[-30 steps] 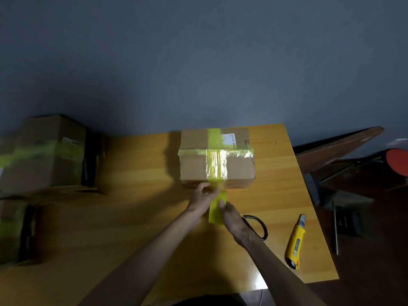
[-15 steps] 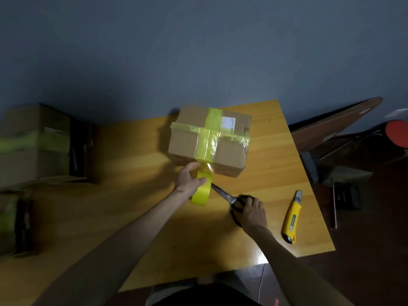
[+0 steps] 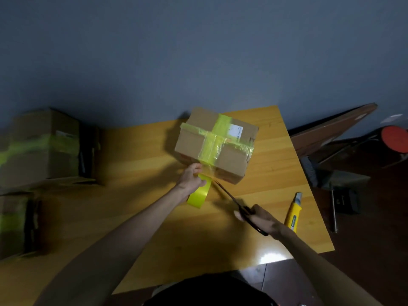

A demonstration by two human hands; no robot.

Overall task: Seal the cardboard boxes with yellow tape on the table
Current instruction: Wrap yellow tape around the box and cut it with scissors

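Observation:
A cardboard box (image 3: 194, 142) with a cross of yellow tape sits tilted at the table's far middle. A strip of tape runs down its near face to the yellow tape roll (image 3: 198, 194), which my left hand (image 3: 191, 178) grips just below the box. My right hand (image 3: 261, 218) holds black scissors (image 3: 237, 205) by the handles; their tips reach the tape strip between the roll and the box.
A yellow utility knife (image 3: 293, 212) lies on the wooden table (image 3: 141, 213) near its right edge. Taped cardboard boxes (image 3: 42, 146) are stacked at the left. Dark boards, a red round object (image 3: 395, 139) and metal parts lie on the floor to the right.
My right hand picked the scissors up from the table and brought their tips to the tape. The box has turned and tilted, with my left hand still on the roll.

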